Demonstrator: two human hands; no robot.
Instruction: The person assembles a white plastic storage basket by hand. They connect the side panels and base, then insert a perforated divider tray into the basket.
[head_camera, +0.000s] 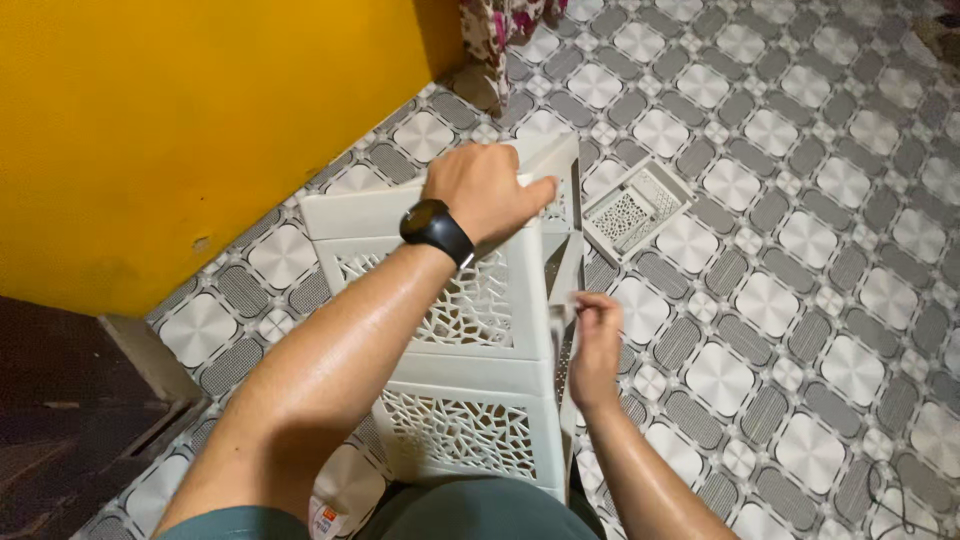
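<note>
Left hand (487, 188): laid palm-down over the upper rim of the white plastic drawer unit (470, 330), fingers curled over its top edge near the corner; a black wristwatch (436, 230) is worn on this wrist.
Right hand (597, 345): closed in a pinch on the unit's front corner post (566, 330), thumb and fingertips pressed together on the thin white strip.
Drawer unit: stood upright on the patterned floor tiles (800, 300), just before the person's knees; two panels with cut-out lattice patterns are seen, one above the other.
Loose drawer (636, 209): a small white perforated tray, lying flat on the tiles just beyond the unit's far corner, touched by neither hand.
Surroundings: a yellow wall (180, 120) is seen to the left of the unit; a flowered cloth (505, 25) hangs at the wall's corner.
</note>
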